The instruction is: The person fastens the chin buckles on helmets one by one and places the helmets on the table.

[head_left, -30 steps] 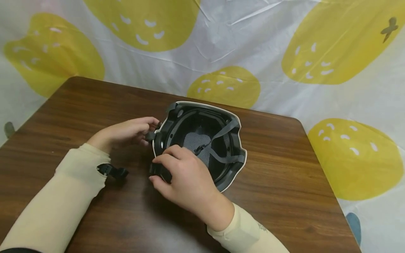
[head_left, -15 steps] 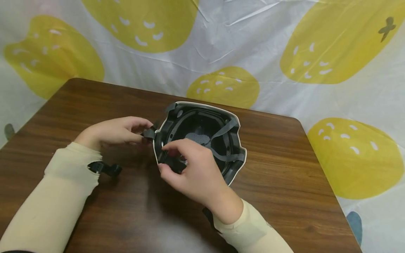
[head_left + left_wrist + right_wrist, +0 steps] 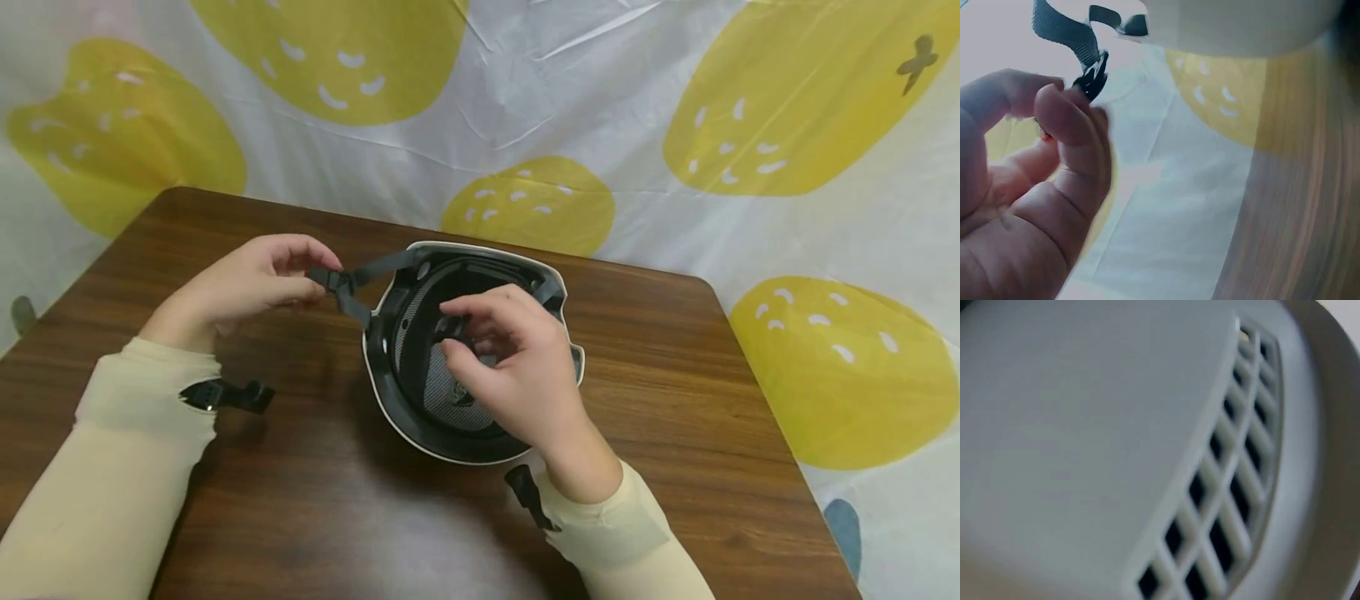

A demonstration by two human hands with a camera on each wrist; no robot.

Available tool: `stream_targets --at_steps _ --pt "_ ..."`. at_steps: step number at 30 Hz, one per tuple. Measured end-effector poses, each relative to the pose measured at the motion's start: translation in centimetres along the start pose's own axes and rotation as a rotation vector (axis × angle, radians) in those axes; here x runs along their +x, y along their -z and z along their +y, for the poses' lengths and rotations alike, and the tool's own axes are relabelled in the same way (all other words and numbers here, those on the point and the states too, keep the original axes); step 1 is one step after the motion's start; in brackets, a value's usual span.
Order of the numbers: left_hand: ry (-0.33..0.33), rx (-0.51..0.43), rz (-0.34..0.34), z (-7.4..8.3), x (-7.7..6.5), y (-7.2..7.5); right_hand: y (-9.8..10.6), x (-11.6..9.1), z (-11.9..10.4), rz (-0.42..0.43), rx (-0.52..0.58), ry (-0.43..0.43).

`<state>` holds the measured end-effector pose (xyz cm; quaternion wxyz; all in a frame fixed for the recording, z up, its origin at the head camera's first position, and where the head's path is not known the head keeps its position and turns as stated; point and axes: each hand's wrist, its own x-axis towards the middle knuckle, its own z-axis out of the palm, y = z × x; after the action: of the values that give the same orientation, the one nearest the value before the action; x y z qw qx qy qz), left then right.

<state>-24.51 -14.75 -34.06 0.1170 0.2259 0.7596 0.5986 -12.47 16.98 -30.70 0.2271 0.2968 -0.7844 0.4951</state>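
Note:
A helmet (image 3: 420,442) with a pale shell and a black padded inside lies upside down on the table. To its left, my left hand (image 3: 240,287) pinches the buckle (image 3: 1092,78) at the end of a grey chin strap (image 3: 382,267) between thumb and fingertips. That strap stretches out from the helmet's left rim in two branches. Over the helmet's opening hovers my right hand (image 3: 525,358), its thumb and forefinger curved and apart. It covers most of the right-hand strap. Pale shell with a vent grille (image 3: 1222,475) fills the right wrist view, where no fingers show.
The brown wooden table (image 3: 300,517) has a back edge close behind the helmet. Behind it hangs a white cloth (image 3: 637,108) with yellow fruit shapes. Black wrist mounts (image 3: 232,396) stick out from both cream sleeves (image 3: 127,450).
My left hand has moved left and away, drawing the left strap out from the helmet's rim. My right hand has shifted from the left rim rightward over the opening.

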Motion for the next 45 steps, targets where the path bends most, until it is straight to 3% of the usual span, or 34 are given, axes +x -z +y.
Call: stream_targets --at_steps 3,7,16,23,26,30,34,39,42,45 --pt "-0.099 -0.18 0.044 0.2 -0.2 0.0 0.2 0.1 0.3 0.014 0.048 -0.021" --pt "-0.233 -0.366 0.021 0.6 -0.6 -0.2 0.4 0.2 0.6 0.031 0.119 -0.052" --pt "-0.399 -0.465 -0.078 1.6 -1.0 -0.9 0.2 0.3 1.0 0.05 0.156 -0.117" --pt "-0.565 -0.48 -0.041 2.0 -0.7 -2.1 0.0 0.4 1.0 0.03 0.161 -0.105" --pt "-0.631 -0.557 -0.046 2.3 -0.3 -3.1 -0.2 0.4 1.0 0.022 0.154 -0.095" --pt "-0.65 -0.666 -0.089 2.6 0.1 -4.5 -0.3 0.4 1.0 0.014 0.147 -0.087" --pt "-0.624 -0.557 -0.029 2.7 0.1 -5.7 -0.4 0.5 1.1 0.008 0.144 -0.073" --pt "-0.548 -0.17 0.124 2.9 0.0 -6.8 -0.5 0.5 1.3 0.009 0.141 -0.065" --pt "-0.509 -0.02 0.132 3.0 0.0 -7.4 -0.6 0.5 1.5 0.014 0.147 -0.064" --pt "-0.492 0.041 0.145 2.9 0.0 -7.9 -0.7 0.5 1.7 0.023 0.17 -0.057"
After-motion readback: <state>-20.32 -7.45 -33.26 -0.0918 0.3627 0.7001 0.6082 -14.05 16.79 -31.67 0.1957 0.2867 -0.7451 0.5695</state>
